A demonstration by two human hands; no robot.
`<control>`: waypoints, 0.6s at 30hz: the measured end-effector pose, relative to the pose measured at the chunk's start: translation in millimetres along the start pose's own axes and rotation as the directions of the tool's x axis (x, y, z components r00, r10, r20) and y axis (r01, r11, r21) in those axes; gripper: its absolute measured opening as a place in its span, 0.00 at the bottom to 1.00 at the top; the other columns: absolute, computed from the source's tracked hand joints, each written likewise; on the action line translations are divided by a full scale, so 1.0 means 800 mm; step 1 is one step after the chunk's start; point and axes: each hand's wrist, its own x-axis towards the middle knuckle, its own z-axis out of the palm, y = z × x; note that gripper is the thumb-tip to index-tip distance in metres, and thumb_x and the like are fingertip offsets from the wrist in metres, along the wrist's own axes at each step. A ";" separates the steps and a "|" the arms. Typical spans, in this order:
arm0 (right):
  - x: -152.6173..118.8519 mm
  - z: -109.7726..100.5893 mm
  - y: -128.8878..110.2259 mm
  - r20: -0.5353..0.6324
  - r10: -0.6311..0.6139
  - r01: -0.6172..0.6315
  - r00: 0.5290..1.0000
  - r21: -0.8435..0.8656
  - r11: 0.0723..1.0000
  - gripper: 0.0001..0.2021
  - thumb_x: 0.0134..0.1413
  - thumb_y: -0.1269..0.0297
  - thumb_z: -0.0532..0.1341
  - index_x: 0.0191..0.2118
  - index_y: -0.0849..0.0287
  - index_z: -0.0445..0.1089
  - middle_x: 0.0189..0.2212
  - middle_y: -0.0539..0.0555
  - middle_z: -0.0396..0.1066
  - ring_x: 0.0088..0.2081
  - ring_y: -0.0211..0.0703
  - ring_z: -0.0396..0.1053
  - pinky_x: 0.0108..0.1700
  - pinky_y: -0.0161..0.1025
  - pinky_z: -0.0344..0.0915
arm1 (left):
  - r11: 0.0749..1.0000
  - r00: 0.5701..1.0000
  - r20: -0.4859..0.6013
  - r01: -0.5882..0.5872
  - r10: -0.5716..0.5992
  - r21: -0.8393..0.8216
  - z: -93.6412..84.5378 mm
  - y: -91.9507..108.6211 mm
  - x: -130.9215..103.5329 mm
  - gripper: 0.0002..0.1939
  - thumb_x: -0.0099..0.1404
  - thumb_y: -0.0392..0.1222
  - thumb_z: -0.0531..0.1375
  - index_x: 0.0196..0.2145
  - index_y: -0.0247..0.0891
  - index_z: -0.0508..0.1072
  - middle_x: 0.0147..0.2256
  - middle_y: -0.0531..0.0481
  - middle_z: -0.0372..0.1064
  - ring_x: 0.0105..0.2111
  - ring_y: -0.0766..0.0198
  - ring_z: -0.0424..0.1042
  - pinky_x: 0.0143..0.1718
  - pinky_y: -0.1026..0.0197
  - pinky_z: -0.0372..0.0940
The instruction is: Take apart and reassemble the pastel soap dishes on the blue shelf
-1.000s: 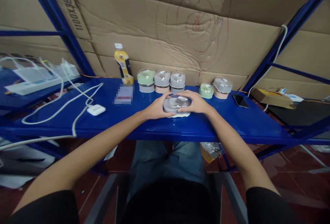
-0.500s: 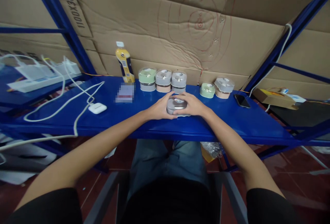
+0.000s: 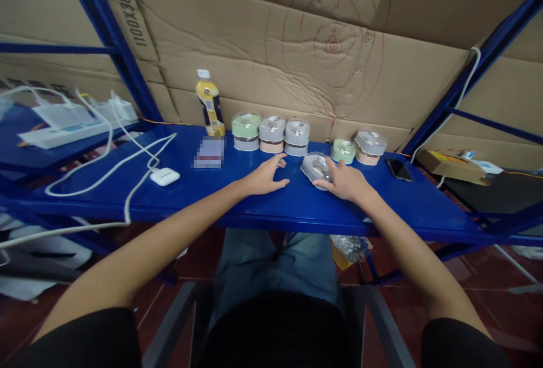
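My right hand (image 3: 345, 180) is closed round the near right side of a grey rounded case with a clear cover (image 3: 314, 165), which is low over the blue table. Part of the case is hidden behind the fingers. To its left, my left hand (image 3: 268, 177) is open and holds nothing, its thumb and fingers apart. Behind the hands stand similar cases in stacks: a green one (image 3: 246, 126) on a grey one, a grey one (image 3: 272, 129) on a pink one, and two grey ones (image 3: 297, 130). Past my right hand are a single green case (image 3: 343, 151) and a grey case (image 3: 371, 142) on a pink one.
On the blue table (image 3: 220, 198) stand a yellow drink bottle (image 3: 210, 105), a blurred-out card or pack (image 3: 209, 153), a white earphone case (image 3: 165, 176) and a phone (image 3: 399, 169). White cables run from a power strip (image 3: 63, 135) at left. A cardboard wall (image 3: 237, 34) closes the back.
Both hands were round the grey case. My left hand has let go and opened, while my right hand has moved the case to the right.
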 end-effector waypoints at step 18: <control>0.155 -0.023 -0.064 -0.266 0.239 -0.219 0.934 0.103 0.970 0.30 0.71 0.44 0.61 0.61 0.69 0.71 0.60 0.81 0.74 0.61 0.76 0.75 0.61 0.62 0.71 | 1.000 1.000 0.007 -0.009 0.009 0.029 0.000 0.003 0.000 0.41 0.67 0.55 0.67 0.70 0.37 0.62 0.63 0.31 0.73 0.64 0.39 0.76 0.66 0.35 0.70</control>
